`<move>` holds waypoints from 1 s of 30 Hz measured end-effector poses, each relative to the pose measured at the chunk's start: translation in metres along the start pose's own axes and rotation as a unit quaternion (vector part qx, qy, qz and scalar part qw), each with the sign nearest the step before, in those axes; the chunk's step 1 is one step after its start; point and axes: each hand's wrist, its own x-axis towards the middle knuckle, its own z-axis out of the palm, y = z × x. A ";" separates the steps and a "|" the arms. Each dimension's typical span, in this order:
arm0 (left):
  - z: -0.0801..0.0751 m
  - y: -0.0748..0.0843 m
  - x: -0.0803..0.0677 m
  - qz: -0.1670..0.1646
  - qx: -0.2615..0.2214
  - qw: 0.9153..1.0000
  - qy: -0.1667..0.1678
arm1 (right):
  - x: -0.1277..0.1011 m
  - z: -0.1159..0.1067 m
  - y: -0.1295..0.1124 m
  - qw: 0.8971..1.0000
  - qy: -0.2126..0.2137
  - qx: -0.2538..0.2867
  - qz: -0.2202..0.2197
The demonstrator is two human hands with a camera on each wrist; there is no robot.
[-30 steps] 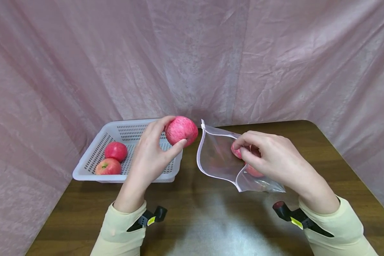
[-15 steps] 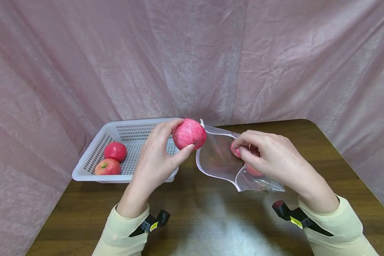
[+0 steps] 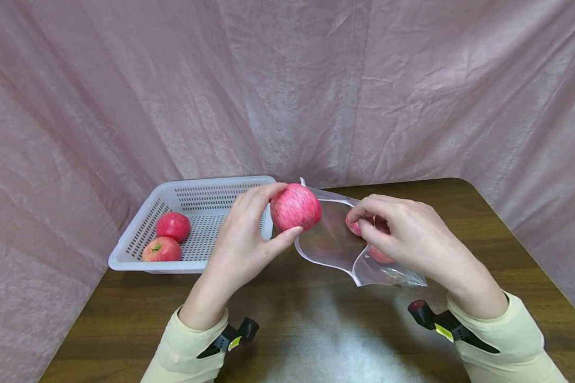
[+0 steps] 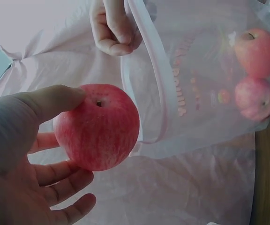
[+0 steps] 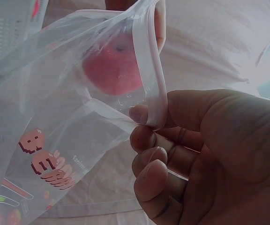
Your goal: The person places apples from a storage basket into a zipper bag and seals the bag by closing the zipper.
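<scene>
My left hand [image 3: 249, 236] grips a red apple [image 3: 295, 207] [image 4: 100, 126] between thumb and fingers, right at the mouth of a clear zip bag [image 3: 333, 242] [image 4: 205, 89]. My right hand [image 3: 402, 234] [image 5: 191, 154] pinches the bag's upper rim [image 5: 149, 70] and holds the mouth wide. Two apples [image 4: 257, 51] [image 4: 254, 99] lie inside at the bag's bottom. In the right wrist view the held apple [image 5: 112, 70] shows through the plastic.
A white perforated basket [image 3: 139, 234] stands at the left on the brown table [image 3: 316, 330] and holds two red apples [image 3: 173, 226] [image 3: 161, 250]. Pink cloth [image 3: 287, 85] hangs behind and drapes both sides. The table's right edge slopes away.
My left hand has carried the apple rightwards from above the basket's edge to the bag's mouth. The right hand and bag have stayed put.
</scene>
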 end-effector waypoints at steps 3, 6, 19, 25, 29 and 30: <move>0.001 0.002 0.000 0.009 0.000 1.000 -0.010 | 0.000 0.000 0.000 1.000 0.000 0.000 0.001; 0.003 0.004 0.000 0.020 0.001 1.000 -0.019 | 0.000 0.000 0.000 1.000 -0.003 0.002 0.003; 0.014 0.003 0.001 0.048 0.009 0.998 -0.038 | 0.001 0.001 0.002 1.000 -0.008 0.004 0.003; 0.017 0.004 0.000 0.039 0.021 0.997 -0.059 | 0.001 0.000 0.001 1.000 -0.009 0.007 0.002; 0.020 0.005 -0.001 0.028 0.033 0.996 -0.077 | 0.001 0.000 0.001 1.000 -0.009 0.007 0.003; 0.021 0.005 -0.001 0.027 0.036 0.996 -0.081 | 0.001 0.000 0.001 1.000 -0.009 0.007 0.003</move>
